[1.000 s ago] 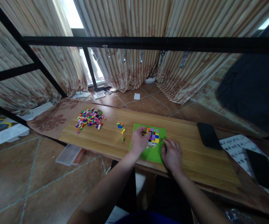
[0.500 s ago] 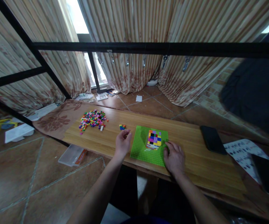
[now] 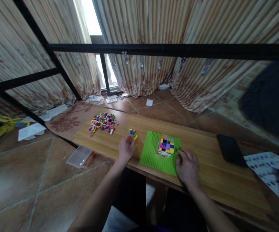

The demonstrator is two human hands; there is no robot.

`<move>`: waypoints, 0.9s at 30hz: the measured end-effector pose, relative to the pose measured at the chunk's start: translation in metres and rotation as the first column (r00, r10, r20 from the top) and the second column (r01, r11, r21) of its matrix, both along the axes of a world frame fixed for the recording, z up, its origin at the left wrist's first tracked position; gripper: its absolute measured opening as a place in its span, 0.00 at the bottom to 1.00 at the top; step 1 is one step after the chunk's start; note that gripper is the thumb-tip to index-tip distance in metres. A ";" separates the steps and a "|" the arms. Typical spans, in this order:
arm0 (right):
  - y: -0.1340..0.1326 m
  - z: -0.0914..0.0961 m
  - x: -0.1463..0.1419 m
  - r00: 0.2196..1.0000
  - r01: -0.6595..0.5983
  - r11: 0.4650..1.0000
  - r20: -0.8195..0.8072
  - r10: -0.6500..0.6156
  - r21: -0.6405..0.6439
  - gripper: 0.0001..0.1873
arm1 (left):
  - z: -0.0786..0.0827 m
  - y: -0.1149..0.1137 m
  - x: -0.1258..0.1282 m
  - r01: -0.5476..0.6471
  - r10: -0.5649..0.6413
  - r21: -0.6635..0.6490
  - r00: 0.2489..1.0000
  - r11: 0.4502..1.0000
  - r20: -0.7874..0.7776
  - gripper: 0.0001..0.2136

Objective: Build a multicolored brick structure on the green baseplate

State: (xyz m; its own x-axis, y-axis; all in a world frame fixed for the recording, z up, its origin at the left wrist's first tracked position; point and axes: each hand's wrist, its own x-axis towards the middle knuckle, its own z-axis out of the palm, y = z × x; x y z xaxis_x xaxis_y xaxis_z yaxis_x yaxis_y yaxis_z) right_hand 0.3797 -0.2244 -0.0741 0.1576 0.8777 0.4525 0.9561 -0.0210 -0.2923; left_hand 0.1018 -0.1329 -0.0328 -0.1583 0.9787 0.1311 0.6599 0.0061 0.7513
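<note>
My left hand (image 3: 127,149) is over the wooden table, left of a green baseplate (image 3: 151,151). Its fingers are curled together at the tips; whatever they may hold is hidden. Just beyond the fingertips lie a yellow brick (image 3: 136,137) and a small cluster of blue, orange and yellow bricks (image 3: 132,131). On the baseplate stands a block built of many-coloured bricks (image 3: 166,146), with white lower layers. My right hand (image 3: 187,166) rests at the baseplate's right edge, thumb and forefinger bent but apart, close to the built block without visibly touching it.
A heap of loose coloured bricks (image 3: 103,121) lies on the table's left part, a white brick (image 3: 111,131) beside it. A black phone (image 3: 231,150) and a printed sheet (image 3: 267,170) lie to the right. A clear plastic box (image 3: 80,157) is on the floor.
The view has swung slightly left. My left hand has drawn a little left from the baseplate, and the yellow brick now shows beside the small cluster. My right hand stays at the baseplate's edge.
</note>
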 end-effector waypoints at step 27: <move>0.000 0.002 -0.002 1.000 0.010 1.000 -0.007 -0.011 -0.006 0.17 | 0.053 -0.038 0.065 0.427 -0.450 0.142 0.860 0.893 0.241 0.07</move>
